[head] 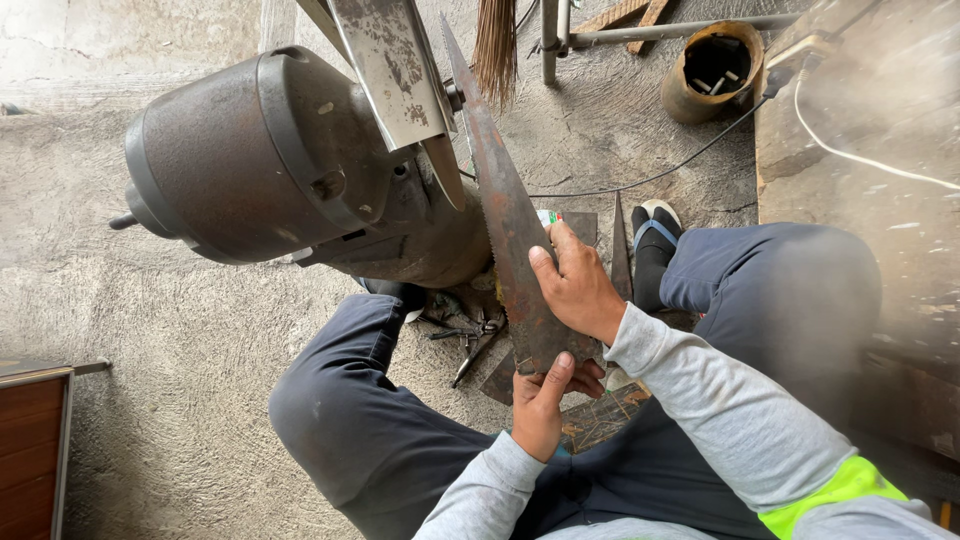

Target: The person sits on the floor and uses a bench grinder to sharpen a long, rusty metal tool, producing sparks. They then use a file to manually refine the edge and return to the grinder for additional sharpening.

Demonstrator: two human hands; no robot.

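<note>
I hold the rusty saw blade [515,255] toothed edge against the grinder [300,165]: left hand [540,405] fingers gripping its butt, right hand [575,285] pressing its flat. Next, I judge, calls for steady feed.

A single camera sits on the person's head and looks almost straight down, close over the lap. It takes in both hands, the bent knees, a motor [270,160] near the top left, and the concrete floor [150,330] below. No second view overlaps it.

Soft even daylight, faint shadows; hazy glare at right; edges bowed.
</note>
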